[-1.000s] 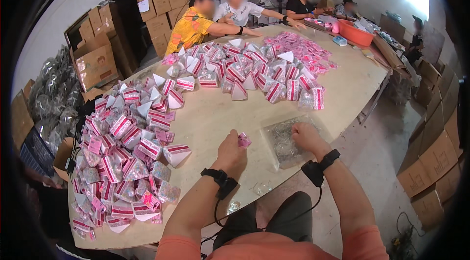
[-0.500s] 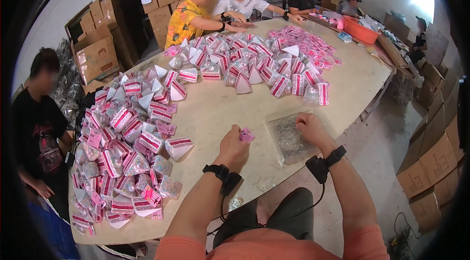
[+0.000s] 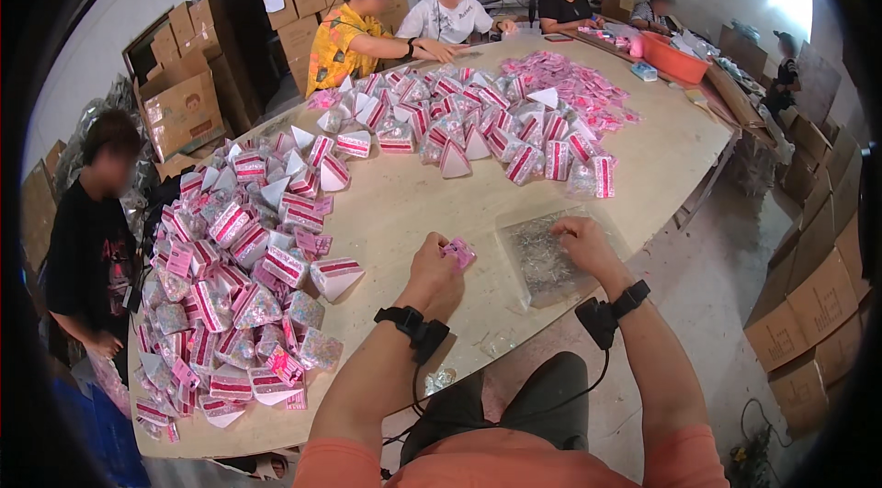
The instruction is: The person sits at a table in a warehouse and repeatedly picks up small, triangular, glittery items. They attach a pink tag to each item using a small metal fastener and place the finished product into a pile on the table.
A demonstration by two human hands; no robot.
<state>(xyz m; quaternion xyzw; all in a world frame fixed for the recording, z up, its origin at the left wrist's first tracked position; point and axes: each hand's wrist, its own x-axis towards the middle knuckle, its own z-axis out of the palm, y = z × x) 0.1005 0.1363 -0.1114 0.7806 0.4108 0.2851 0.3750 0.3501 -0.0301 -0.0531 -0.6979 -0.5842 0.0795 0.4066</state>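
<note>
My left hand (image 3: 429, 273) is closed over the table, its fingers pinching a small pink printed card (image 3: 460, 254) by its left side. To the right lies a shallow see-through tray (image 3: 511, 258) holding many small, thin greyish pieces (image 3: 536, 260), too fine to name. Above the tray's right part my right hand (image 3: 590, 245) has its fingers bent and drawn together. Whatever those fingertips hold, if anything, is too small to make out. Left of my left hand, a white wedge-shaped pack with a red band (image 3: 337, 278) lies at the edge of a large heap.
Heaped wedge packs (image 3: 241, 304) cover the table's left, with more (image 3: 459, 116) across its middle. A pile of pink cards (image 3: 570, 88) and an orange basin (image 3: 675, 58) lie farther back. Several co-workers stand or sit around. Cardboard boxes (image 3: 804, 327) line the right side.
The pink card has turned in my left hand and shows more of its face. My right hand has shifted slightly over the tray. The person at the left has moved.
</note>
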